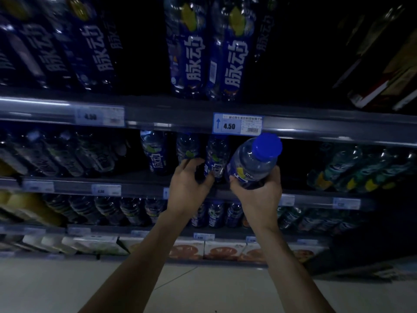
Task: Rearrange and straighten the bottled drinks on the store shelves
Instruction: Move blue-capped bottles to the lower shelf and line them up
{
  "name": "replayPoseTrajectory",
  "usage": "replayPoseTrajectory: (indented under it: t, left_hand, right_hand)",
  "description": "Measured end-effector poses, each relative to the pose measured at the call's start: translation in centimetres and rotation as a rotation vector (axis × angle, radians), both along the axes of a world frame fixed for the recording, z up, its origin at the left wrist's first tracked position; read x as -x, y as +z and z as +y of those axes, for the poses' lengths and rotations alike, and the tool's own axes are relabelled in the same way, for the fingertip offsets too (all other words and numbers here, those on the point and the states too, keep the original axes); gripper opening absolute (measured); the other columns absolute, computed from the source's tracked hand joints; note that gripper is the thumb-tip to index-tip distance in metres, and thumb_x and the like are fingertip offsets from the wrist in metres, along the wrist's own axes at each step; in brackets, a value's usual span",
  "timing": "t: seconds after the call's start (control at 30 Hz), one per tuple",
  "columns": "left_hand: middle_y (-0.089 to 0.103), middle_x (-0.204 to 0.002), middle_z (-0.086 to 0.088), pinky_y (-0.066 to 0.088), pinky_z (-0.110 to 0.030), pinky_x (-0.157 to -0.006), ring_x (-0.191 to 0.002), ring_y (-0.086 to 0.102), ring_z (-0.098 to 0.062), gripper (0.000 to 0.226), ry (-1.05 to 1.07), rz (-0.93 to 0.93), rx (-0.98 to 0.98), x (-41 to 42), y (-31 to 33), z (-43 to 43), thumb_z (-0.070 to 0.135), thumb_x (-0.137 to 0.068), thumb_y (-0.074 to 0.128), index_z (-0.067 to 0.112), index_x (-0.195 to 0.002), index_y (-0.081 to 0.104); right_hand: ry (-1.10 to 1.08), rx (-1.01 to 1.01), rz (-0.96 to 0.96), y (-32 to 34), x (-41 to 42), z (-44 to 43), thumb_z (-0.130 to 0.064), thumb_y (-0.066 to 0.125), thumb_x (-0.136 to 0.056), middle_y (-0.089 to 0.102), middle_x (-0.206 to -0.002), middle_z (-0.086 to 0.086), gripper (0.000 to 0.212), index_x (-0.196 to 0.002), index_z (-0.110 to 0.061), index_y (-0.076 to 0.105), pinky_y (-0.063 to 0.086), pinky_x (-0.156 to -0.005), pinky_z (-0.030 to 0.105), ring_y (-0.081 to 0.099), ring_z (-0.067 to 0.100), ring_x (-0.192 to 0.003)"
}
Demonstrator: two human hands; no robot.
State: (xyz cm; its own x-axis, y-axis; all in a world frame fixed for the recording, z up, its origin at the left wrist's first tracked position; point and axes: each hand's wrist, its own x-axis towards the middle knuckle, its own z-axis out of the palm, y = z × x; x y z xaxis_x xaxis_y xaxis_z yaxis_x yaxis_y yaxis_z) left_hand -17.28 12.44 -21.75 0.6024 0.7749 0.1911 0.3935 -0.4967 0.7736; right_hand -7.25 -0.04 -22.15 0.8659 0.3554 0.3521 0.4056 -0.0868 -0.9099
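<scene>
The held bottle [252, 163] was clear, rounded plastic with a dark blue label and a smooth, bright blue cap [267, 146]. It was tilted with the cap up and to the right, in front of the middle shelf [135, 188] and just below a price tag [237, 124] reading 4.50. The right grip [259, 195] was wrapped round its lower body, fingers curled on one side and thumb on the other, hiding most of the label. The left grip [186, 188] reached onto the same shelf, fingers curled round the lower part of a standing bottle [187, 145], its thumb beside the neighbouring bottle [216, 154]; the dim light made it hard to tell exactly where skin met plastic. A third bottle [153, 152] stood a little apart to the left. The tops of these shelf bottles were cut off by the glossy shelf rail [316, 129] above. On the upper shelf, tall bottles [234, 53] showed large white characters on blue wrap, their caps out of view. Bottles at the far left and right were blurred and dark. Lower down sat pale flat-sided cartons [221, 249] above a light tiled floor [67, 285].
</scene>
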Motion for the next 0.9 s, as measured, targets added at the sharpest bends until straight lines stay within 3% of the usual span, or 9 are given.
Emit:
replayPoseTrajectory:
  t: [0.1,0.23,0.37,0.5,0.63,0.77,0.9]
  left_hand:
    - [0.057,-0.123,0.0,0.053,-0.038,-0.085,-0.113,0.055,-0.018,0.04,-0.036,-0.021,-0.071,1.1,2.6,-0.1,0.035,-0.088,0.063,0.017,-0.123,0.059]
    - [0.059,-0.114,0.001,0.054,-0.041,-0.08,-0.11,0.056,-0.018,0.036,-0.043,-0.051,-0.129,2.1,6.0,-0.1,0.033,-0.088,0.063,0.016,-0.119,0.062]
    - [0.057,-0.112,0.0,0.051,-0.031,-0.077,-0.105,0.055,-0.018,0.036,-0.037,-0.066,-0.207,2.3,9.3,-0.3,0.032,-0.088,0.063,0.015,-0.12,0.061]
    - [0.055,-0.118,-0.007,0.049,-0.038,-0.089,-0.111,0.05,-0.027,0.042,-0.018,-0.059,-0.351,2.1,11.1,0.1,0.031,-0.083,0.068,0.013,-0.12,0.059]
    - [0.047,-0.132,-0.009,0.04,-0.046,-0.102,-0.127,0.037,-0.03,0.052,-0.015,0.031,-0.361,1.6,12.3,0.7,0.038,-0.082,0.066,0.015,-0.127,0.053]
    - [0.046,-0.133,-0.008,0.038,-0.048,-0.103,-0.129,0.035,-0.029,0.056,-0.03,0.064,-0.362,1.2,13.3,1.1,0.043,-0.081,0.061,0.016,-0.129,0.053]
    - [0.043,-0.135,-0.005,0.036,-0.046,-0.106,-0.131,0.031,-0.027,0.056,-0.045,0.079,-0.334,0.6,14.1,1.0,0.042,-0.082,0.062,0.018,-0.132,0.051]
  right_hand:
    - [0.008,-0.029,0.011,2.6,0.8,-0.4,-0.029,0.083,-0.065,0.059,-0.116,0.006,0.066,-0.122,-0.015,0.051,0.053,-0.091,0.034,0.061,0.015,-0.108]
    - [-0.009,-0.02,-0.005,6.3,1.4,-0.5,-0.02,0.085,-0.066,0.061,-0.111,0.005,0.06,-0.116,-0.016,0.053,0.05,-0.085,0.018,0.06,0.009,-0.102]
    - [-0.005,-0.025,0.019,9.7,1.8,-0.5,-0.018,0.085,-0.065,0.062,-0.108,0.002,0.06,-0.115,-0.019,0.053,0.05,-0.077,0.013,0.062,0.003,-0.095]
    - [0.002,-0.016,0.047,12.2,2.2,-0.5,-0.016,0.085,-0.066,0.063,-0.104,-0.002,0.058,-0.114,-0.018,0.054,0.046,-0.07,0.005,0.06,-0.007,-0.089]
    - [-0.01,0.0,0.072,14.4,1.7,-0.7,-0.019,0.084,-0.065,0.064,-0.101,-0.005,0.056,-0.112,-0.019,0.054,0.046,-0.066,0.005,0.06,-0.007,-0.084]
    - [-0.019,-0.016,0.091,17.1,0.4,-0.5,-0.021,0.084,-0.064,0.064,-0.103,-0.004,0.059,-0.113,-0.019,0.052,0.05,-0.067,0.011,0.063,-0.002,-0.086]
    - [-0.025,-0.009,0.093,19.1,-1.1,0.0,-0.02,0.083,-0.064,0.064,-0.103,-0.002,0.054,-0.11,-0.019,0.054,0.047,-0.065,0.009,0.063,0.001,-0.087]
